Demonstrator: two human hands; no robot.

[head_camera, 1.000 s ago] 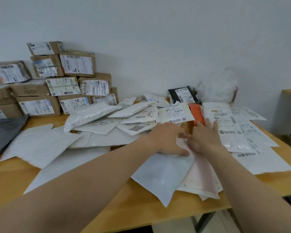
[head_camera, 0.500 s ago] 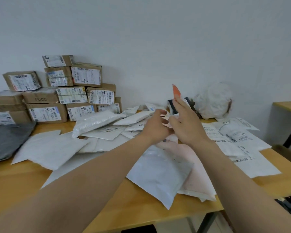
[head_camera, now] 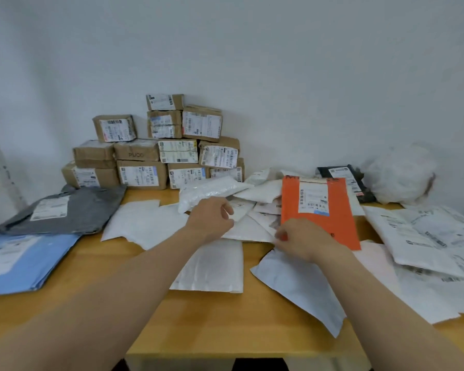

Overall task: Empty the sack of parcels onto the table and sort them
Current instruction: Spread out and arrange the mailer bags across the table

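Right hand (head_camera: 303, 242): centre-right, pinching the orange parcel (head_camera: 322, 226) by its lower left corner, tipped up off the pile.
Left hand (head_camera: 212, 218): centre, loosely curled, empty, above the white mailers (head_camera: 145, 223).
To do: those mailers, strewn unsorted across the desk (head_camera: 212, 322).
Done, looks like: boxes (head_camera: 142, 175) stacked upper left.

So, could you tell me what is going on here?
A person is sorting parcels on the wooden table. Their right hand pinches the lower corner of an orange mailer, label up, over the heap of white mailers. The left hand is over that heap, fingers curled; whether it grips anything is unclear. Cardboard boxes are stacked by the wall; a grey mailer and a blue mailer lie at the left.
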